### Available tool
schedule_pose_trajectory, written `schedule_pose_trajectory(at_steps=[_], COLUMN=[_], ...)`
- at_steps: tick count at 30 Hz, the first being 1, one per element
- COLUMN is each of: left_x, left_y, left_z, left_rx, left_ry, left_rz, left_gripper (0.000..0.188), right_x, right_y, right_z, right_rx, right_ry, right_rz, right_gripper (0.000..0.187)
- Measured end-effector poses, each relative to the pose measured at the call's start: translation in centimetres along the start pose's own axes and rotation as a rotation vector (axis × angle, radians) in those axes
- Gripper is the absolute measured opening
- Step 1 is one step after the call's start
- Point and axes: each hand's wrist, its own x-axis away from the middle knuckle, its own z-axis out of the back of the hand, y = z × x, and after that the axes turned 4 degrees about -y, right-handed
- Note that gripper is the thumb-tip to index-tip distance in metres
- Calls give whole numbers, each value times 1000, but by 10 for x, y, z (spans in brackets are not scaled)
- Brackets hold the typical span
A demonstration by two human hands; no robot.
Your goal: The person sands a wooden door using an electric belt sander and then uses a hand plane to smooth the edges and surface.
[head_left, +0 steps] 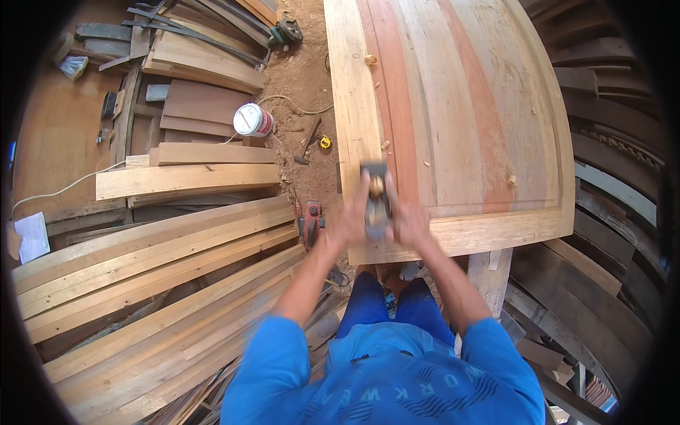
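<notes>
On door panel [460, 106]: both hands-held plane [376, 202]

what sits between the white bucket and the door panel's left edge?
Head view: between the white bucket and the door panel lies sawdust-strewn floor with a thin cord, a hammer and a small yellow item.

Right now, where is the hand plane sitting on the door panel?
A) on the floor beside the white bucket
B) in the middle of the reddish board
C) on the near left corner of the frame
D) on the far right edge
C: both hands, left hand and right hand, clasp the hand plane on the pale frame at the near left corner of the door panel.
</notes>
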Motion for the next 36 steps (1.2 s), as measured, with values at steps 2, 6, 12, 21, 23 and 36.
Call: schedule_pose_trajectory(at_steps=[2,6,12,21,23,36], left_x=[72,111,-116,-129,-49,-70], left_y=[34,43,-2,-17,-5,21], left_z=[-22,-48,63,75,30,65], left_rx=[51,97,25,-23,-19,-69], left_ry=[75,-2,8,-139,-85,-36], left_rz=[-91,-89,47,137,89,76], left_gripper=[143,140,124,146,145,143], right_x=[77,116,-123,-129,-48,-73], right_y=[-4,7,44,24,5,21], right_z=[-29,-58,48,54,28,74], right_rx=[-48,-116,-101,-47,-55,-166], right_ry=[-22,121,92,134,185,162], right_rz=[64,157,136,109,166,64], right_gripper=[113,108,108,107,108,103])
